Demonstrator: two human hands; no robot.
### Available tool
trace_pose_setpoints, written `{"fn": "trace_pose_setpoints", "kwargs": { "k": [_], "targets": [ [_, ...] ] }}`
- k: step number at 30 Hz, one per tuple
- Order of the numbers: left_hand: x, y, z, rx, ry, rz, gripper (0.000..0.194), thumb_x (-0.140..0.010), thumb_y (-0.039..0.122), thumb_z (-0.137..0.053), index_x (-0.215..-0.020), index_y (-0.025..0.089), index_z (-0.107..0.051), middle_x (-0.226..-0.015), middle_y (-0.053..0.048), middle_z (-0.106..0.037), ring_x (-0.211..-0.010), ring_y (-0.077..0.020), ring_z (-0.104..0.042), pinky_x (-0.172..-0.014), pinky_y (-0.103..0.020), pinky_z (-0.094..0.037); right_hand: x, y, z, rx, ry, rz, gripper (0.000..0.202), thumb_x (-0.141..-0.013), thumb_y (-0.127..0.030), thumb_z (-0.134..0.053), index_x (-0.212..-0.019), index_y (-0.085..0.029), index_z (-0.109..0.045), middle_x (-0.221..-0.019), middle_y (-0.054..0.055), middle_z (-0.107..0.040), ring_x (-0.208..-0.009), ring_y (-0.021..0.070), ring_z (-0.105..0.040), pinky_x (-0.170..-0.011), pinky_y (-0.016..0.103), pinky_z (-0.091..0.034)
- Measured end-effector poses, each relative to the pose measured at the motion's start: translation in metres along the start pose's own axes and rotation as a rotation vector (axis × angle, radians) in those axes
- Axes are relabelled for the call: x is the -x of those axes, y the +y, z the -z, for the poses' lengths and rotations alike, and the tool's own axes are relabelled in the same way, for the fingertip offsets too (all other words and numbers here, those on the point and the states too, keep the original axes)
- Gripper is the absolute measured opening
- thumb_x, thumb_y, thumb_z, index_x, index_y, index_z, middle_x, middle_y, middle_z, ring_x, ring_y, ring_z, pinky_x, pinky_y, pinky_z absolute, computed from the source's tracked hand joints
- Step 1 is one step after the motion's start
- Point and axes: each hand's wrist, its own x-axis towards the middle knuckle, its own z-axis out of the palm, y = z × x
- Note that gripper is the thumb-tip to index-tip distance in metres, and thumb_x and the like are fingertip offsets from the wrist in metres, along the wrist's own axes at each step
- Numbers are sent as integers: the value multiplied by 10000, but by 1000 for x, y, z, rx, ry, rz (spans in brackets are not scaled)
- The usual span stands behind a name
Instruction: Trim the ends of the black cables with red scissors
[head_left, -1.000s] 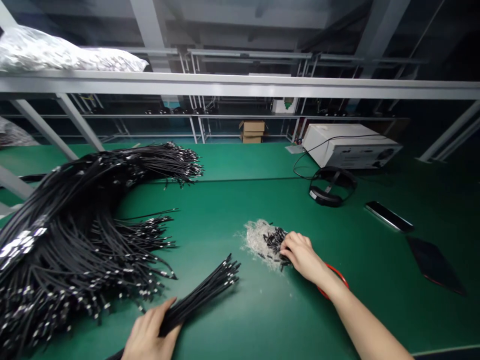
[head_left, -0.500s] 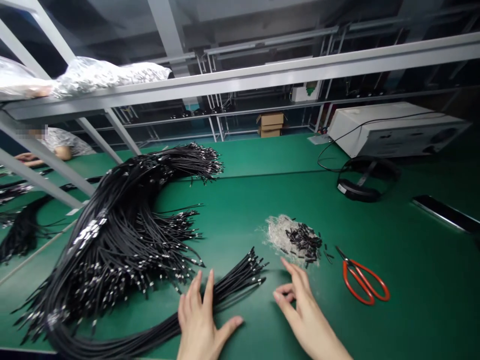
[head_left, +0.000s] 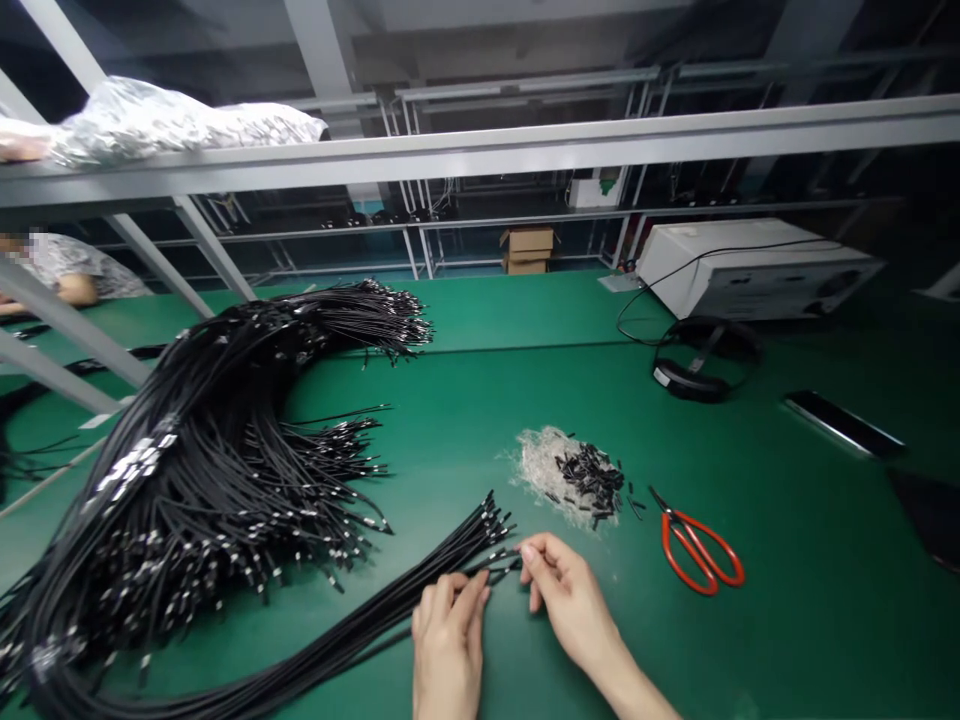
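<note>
A bundle of thin black cables [head_left: 375,613] lies across the green table, its tipped ends fanned out in front of me. My left hand [head_left: 450,635] is closed near those ends, its fingers around one or a few cables. Just right of it, my right hand [head_left: 566,590] pinches at the tip of a cable; the exact spot is partly hidden by the fingers. Beyond the hands sits a small heap of short black tube pieces [head_left: 592,480] on clear, stringy scraps [head_left: 541,462]. Red-handled scissors [head_left: 701,555] rest to the right.
A large pile of black cables [head_left: 225,480] covers the left of the table. At the back right are a white metal box [head_left: 750,265], a black headband-like device [head_left: 697,375] and a phone [head_left: 847,422]. A shelf rail [head_left: 480,165] crosses above; another person sits far left.
My left hand has moved right and closed from a spread pose onto the cables. The right hand has come left to the cable ends, finger and thumb together. The view has shifted slightly.
</note>
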Motion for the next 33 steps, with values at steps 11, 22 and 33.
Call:
{"fn": "trace_pose_setpoints", "kwargs": {
  "k": [11, 22, 33],
  "targets": [
    [4, 10, 4, 194, 0, 25, 222, -928, 273, -478, -1026, 269, -677, -960, -41, -685, -877, -205, -609, -776, -335, -493, 24, 3, 4, 47, 53, 75, 284, -924, -436, -469, -878, -188, -600, -687, -10, -548, -535, 107, -494, -501, 204, -390],
    [8, 19, -1, 270, 184, -88, 179, -904, 167, -515, -993, 232, -656, -886, -40, -687, -813, -184, -609, -745, -305, -473, 33, 4, 9, 332, 288, 379, 143, -879, -264, -549, -903, -241, -688, -831, 48, -681, -758, 200, -632, -717, 290, -485],
    [7, 17, -1, 297, 275, 86, 169, -920, 238, -487, -929, 219, -654, -892, -54, -680, -867, -199, -611, -796, -329, -467, 34, -79, 61, -386, 586, 250, 150, -858, -371, -580, -809, -229, -588, -683, -2, -532, -501, 107, -456, -464, 237, -408]
  ]
}}
